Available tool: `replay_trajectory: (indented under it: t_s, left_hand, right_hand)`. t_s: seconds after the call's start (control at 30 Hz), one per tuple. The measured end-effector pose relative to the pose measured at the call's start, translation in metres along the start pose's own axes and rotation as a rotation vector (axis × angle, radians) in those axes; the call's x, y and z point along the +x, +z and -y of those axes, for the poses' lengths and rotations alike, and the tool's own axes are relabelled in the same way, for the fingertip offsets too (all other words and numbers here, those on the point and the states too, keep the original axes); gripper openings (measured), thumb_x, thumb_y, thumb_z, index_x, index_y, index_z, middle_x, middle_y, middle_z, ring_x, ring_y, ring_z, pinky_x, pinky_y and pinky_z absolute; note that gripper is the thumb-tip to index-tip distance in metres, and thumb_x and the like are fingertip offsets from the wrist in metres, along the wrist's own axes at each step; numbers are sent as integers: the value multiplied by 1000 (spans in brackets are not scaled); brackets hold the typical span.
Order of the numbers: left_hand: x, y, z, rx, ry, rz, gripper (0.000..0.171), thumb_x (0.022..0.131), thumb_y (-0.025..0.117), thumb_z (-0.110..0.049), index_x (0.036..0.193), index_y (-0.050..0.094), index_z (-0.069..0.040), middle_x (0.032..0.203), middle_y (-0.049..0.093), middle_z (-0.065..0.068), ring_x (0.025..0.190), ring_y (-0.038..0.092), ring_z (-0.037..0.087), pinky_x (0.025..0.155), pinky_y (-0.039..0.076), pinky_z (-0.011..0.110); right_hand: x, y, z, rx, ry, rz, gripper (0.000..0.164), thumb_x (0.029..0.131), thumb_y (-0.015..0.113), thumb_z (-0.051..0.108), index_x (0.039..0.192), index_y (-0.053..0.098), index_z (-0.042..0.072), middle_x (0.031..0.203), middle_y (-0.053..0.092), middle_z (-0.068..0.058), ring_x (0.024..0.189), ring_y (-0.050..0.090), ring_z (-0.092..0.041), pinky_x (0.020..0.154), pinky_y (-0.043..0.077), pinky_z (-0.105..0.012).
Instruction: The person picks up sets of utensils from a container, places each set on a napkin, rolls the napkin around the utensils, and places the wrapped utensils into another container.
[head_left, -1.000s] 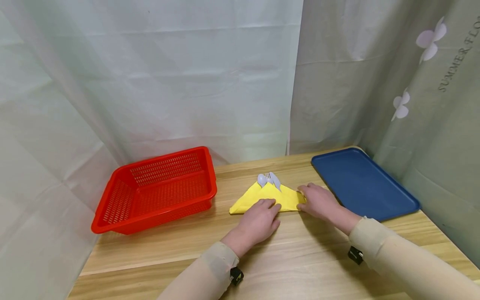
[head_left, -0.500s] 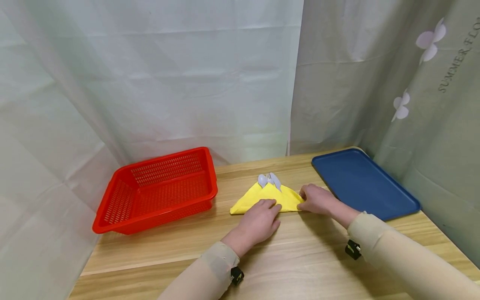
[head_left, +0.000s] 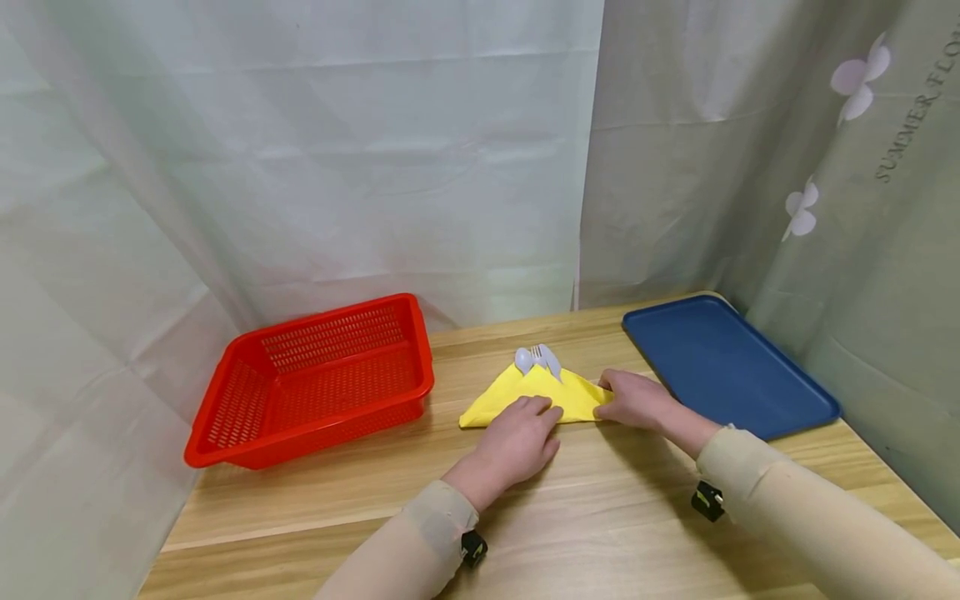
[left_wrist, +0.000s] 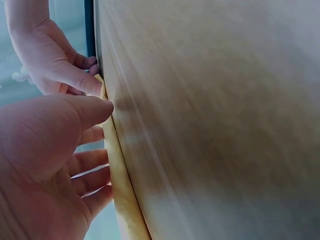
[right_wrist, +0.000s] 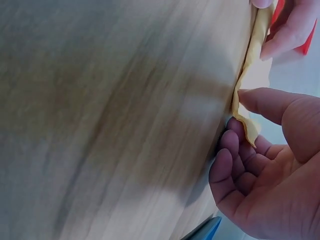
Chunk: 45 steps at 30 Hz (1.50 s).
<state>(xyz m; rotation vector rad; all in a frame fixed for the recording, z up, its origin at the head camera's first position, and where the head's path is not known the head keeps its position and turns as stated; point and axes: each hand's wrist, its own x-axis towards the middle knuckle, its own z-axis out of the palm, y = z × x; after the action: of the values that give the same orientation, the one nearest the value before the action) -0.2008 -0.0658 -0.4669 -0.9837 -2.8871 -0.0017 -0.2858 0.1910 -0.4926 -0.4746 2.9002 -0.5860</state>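
A yellow napkin (head_left: 501, 402), folded to a triangle, lies on the wooden table. A light-coloured plastic spoon (head_left: 522, 360), fork (head_left: 537, 354) and knife (head_left: 551, 363) poke out past its far fold; their lower parts are hidden inside. My left hand (head_left: 517, 442) rests on the napkin's near middle edge with its fingers fairly straight. With thumb above and fingers beneath, my right hand (head_left: 637, 400) pinches the right corner. The right wrist view shows that napkin corner (right_wrist: 250, 131) slightly lifted between thumb and fingers.
To the left stands a red perforated plastic basket (head_left: 307, 425) with nothing in it. A blue tray (head_left: 723, 367) lies at the right, just behind my right hand. Pale curtains (head_left: 360, 167) hang along the table's back and sides.
My right hand's fingers have drawn together round the napkin's right corner, after lying more spread there. My left hand, the napkin and the cutlery stay in place.
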Motion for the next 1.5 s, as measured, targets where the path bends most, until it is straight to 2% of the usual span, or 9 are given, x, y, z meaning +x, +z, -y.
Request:
replay_trajectory:
  t_s: [0.03, 0.1, 0.17, 0.27, 0.43, 0.6, 0.9, 1.27, 1.5]
  left_hand:
    - [0, 0, 0, 2, 1, 1, 48, 110, 70, -36, 153, 66, -13, 151, 64, 8, 140, 60, 23, 121, 45, 35]
    - [1, 0, 0, 3, 2, 0, 50, 110, 70, -36, 154, 65, -14, 151, 64, 7, 138, 60, 24, 120, 46, 36]
    - [1, 0, 0, 6, 1, -2, 52, 110, 70, -38, 156, 64, -15, 150, 64, 7, 136, 60, 24, 118, 48, 35]
    - [3, -1, -1, 14, 3, -10, 53, 109, 71, -39, 156, 63, -16, 146, 65, 7, 130, 61, 24, 114, 50, 35]
    - [5, 0, -1, 53, 18, -28, 51, 109, 71, -40, 155, 65, -17, 139, 66, 6, 119, 60, 22, 105, 52, 32]
    - [6, 1, -1, 85, 29, -44, 48, 109, 70, -41, 152, 68, -18, 133, 66, 5, 112, 59, 21, 100, 52, 30]
    - [7, 1, -2, 74, 26, -47, 47, 109, 71, -40, 150, 70, -17, 130, 66, 6, 109, 58, 23, 98, 53, 32]
    - [8, 1, -1, 64, 23, -26, 47, 109, 71, -40, 151, 69, -18, 132, 66, 6, 111, 58, 23, 100, 53, 33]
    - [8, -2, -2, 66, 19, -29, 47, 108, 72, -39, 150, 70, -17, 131, 65, 6, 109, 58, 23, 99, 53, 33]
  right_hand:
    - [5, 6, -9, -13, -7, -13, 34, 90, 84, 35, 103, 65, 11, 89, 62, -3, 76, 54, -23, 69, 45, -39]
    - [5, 8, -12, -12, -4, -15, 33, 90, 84, 37, 99, 66, 12, 85, 61, -3, 74, 53, -22, 66, 43, -38]
    - [-4, 0, -3, 8, 6, -11, 29, 89, 83, 35, 93, 66, 12, 80, 59, -3, 71, 52, -22, 64, 41, -37]
    - [-25, -19, 23, 57, 19, 6, 27, 90, 83, 32, 85, 66, 12, 74, 57, -3, 67, 52, -23, 63, 39, -36]
    - [-39, -26, 39, 62, 47, -20, 20, 92, 79, 28, 85, 67, 13, 74, 56, 0, 67, 50, -20, 63, 37, -33]
    - [-39, -23, 37, 110, 76, -44, 15, 93, 75, 23, 91, 68, 11, 76, 59, -2, 68, 52, -20, 64, 39, -33]
    - [-46, -24, 38, 262, 46, -8, 26, 94, 85, 30, 97, 72, 7, 78, 63, 0, 69, 54, -18, 66, 43, -33]
    - [-47, -21, 38, 222, 60, -24, 25, 100, 80, 32, 89, 71, 11, 73, 59, 2, 65, 51, -17, 63, 40, -31]
    - [-46, -23, 43, 260, 49, -51, 27, 101, 79, 29, 84, 66, 12, 72, 58, 1, 64, 51, -17, 61, 41, -32]
